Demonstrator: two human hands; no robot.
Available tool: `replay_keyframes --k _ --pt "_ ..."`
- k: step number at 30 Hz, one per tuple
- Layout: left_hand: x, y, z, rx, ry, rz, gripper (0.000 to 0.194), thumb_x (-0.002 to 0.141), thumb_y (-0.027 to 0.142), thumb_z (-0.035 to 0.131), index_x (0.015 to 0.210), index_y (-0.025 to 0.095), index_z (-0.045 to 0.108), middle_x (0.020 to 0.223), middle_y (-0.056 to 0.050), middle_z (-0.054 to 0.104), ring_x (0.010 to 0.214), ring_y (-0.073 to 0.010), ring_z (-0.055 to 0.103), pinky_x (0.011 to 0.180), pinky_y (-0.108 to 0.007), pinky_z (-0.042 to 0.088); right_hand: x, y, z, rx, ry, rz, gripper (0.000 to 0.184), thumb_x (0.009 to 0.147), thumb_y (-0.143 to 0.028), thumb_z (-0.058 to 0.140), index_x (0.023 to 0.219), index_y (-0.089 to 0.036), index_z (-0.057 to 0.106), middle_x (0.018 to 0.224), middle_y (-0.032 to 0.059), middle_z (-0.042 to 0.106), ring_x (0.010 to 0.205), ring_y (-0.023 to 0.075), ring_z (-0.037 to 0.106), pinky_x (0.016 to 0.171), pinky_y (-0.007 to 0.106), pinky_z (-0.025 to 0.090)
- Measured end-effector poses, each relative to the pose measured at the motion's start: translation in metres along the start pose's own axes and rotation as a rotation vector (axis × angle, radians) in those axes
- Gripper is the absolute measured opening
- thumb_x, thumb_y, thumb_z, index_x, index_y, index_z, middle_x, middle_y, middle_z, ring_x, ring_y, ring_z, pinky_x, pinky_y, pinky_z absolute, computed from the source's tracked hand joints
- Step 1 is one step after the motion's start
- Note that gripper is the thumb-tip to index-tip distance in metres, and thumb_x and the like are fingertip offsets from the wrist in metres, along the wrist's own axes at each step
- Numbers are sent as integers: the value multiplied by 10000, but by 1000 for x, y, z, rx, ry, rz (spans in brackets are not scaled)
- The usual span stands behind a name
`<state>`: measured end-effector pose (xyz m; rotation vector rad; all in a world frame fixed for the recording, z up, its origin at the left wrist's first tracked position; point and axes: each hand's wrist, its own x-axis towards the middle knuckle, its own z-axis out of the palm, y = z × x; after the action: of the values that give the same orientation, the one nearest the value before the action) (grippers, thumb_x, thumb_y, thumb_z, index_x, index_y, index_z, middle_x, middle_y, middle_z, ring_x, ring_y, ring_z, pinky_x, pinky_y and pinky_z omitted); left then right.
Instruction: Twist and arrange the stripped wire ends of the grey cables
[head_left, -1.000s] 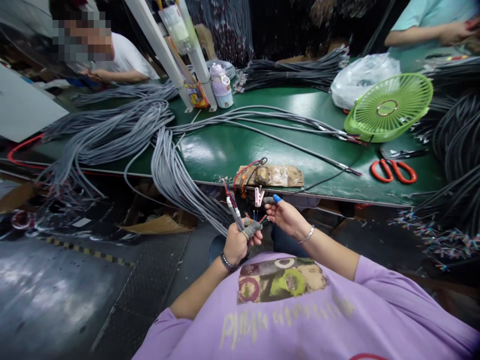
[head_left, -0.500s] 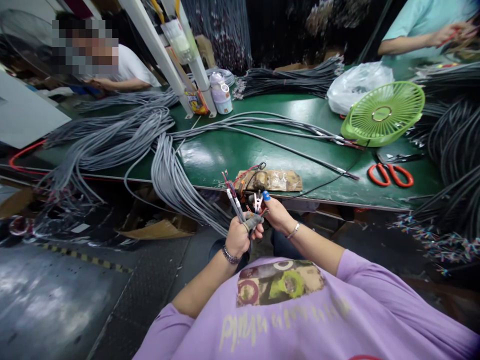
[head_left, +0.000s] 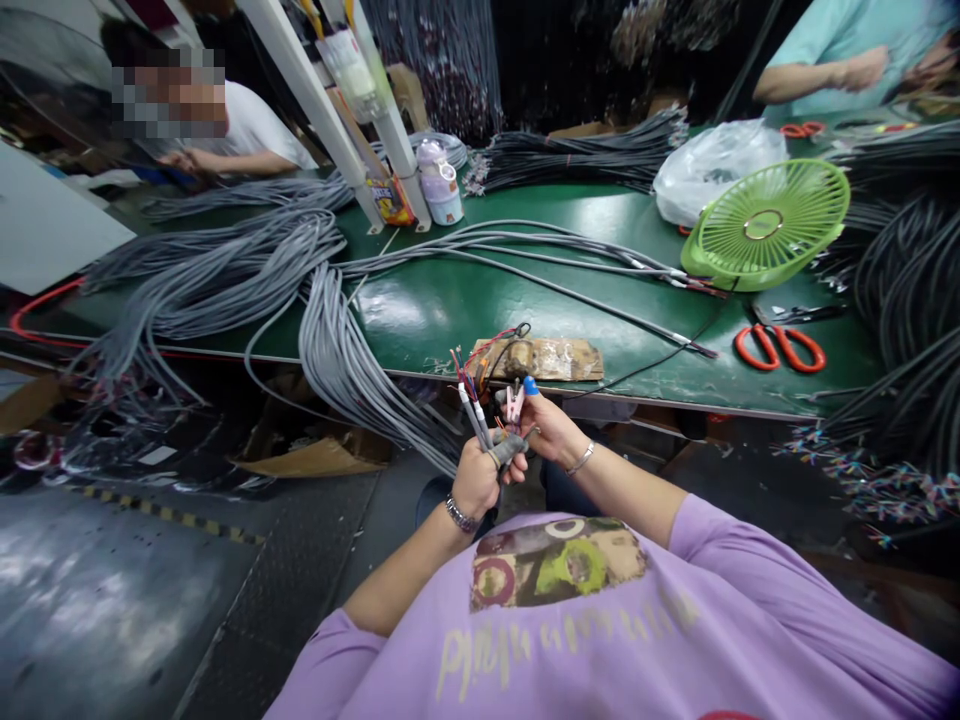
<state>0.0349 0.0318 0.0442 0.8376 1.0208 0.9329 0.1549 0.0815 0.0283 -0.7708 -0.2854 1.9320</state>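
Note:
My left hand [head_left: 477, 480] is closed around a few grey cables [head_left: 472, 415], whose stripped ends point up with thin coloured wires fanned out. A grey cover sits on one of its fingers. Close beside it, my right hand [head_left: 551, 425] pinches a small pinkish two-pronged piece [head_left: 514, 402], possibly a clip, against the wire ends; its exact kind is unclear. A blue cover [head_left: 531, 386] caps a digit of that hand. Just beyond both hands, a worn wooden block [head_left: 562, 360] lies at the bench edge with dark and red leads by it.
Grey cable bundles [head_left: 352, 360] drape over the green bench [head_left: 420, 310] at left. Orange-handled scissors [head_left: 780, 347], a green fan [head_left: 765, 225] and a plastic bag [head_left: 716, 170] stand right. A bottle [head_left: 439, 185] is near the post. Two co-workers sit across.
My hands stay close together; the pinkish piece has turned slightly and shows more. The co-worker at right has let go of red-handled scissors, now on the bench. The co-worker at left has shifted a little.

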Motion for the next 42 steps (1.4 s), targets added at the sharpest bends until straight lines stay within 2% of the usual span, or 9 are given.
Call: replay_keyframes --k 5,9,13,18,22,25,32,37,42 --pt "-9 0 -1 17 -5 31 284 684 375 722 656 126 590 498 -19 620 363 -90 538 331 -159 280 -8 -6 -9 -52 -105 88 563 838 -661 402 855 -149 635 720 50 636 573 117 552 535 240 455" --pt "-16 -2 1 39 14 51 288 699 390 713 666 128 599 517 -21 627 375 -87 541 340 -161 296 -12 -10 -8 -84 -118 102 421 850 -550 501 870 -151 636 731 41 636 576 111 548 553 242 471" --pt "-15 -3 4 -1 78 106 280 702 396 705 680 134 608 528 -16 630 384 -81 542 345 -158 302 -10 -4 -8 -152 -81 -57 279 774 -434 659 812 -158 635 652 -3 595 531 86 492 528 219 440" --pt "-11 -1 6 -16 134 106 267 677 379 723 683 137 610 519 -4 621 384 -77 540 342 -154 302 -9 3 -9 -318 52 -372 391 706 -528 686 652 -154 587 568 -22 546 505 70 440 483 193 363" --pt "-8 -1 8 -16 136 89 288 665 391 731 663 137 595 513 -2 618 379 -75 537 340 -153 303 -5 0 -3 -175 -39 -125 430 712 -578 659 760 -152 631 639 9 605 539 96 492 500 216 421" --pt "-7 -3 8 -11 139 86 300 657 399 734 655 138 586 513 -2 619 378 -77 536 343 -158 305 0 -1 0 -73 -5 -40 415 744 -562 641 762 -147 638 661 30 634 537 103 514 509 226 449" --pt "-8 -6 6 33 155 71 312 653 414 727 649 141 575 519 -3 621 386 -85 541 351 -173 297 -3 1 -4 -67 -45 -18 453 795 -596 554 800 -152 642 711 49 647 561 109 531 524 227 453" --pt "-14 -9 2 69 133 97 305 704 427 688 672 145 578 543 -15 638 404 -90 553 360 -177 306 -26 0 -16 -262 -163 14 492 737 -633 592 775 -144 635 723 40 624 578 101 528 553 232 445" --pt "-15 -16 -3 179 30 78 286 721 400 682 666 145 565 565 -28 653 426 -105 576 378 -182 349 -48 3 -24 -630 -142 -219 311 663 -416 756 765 -143 646 660 -10 595 575 84 497 565 222 404"
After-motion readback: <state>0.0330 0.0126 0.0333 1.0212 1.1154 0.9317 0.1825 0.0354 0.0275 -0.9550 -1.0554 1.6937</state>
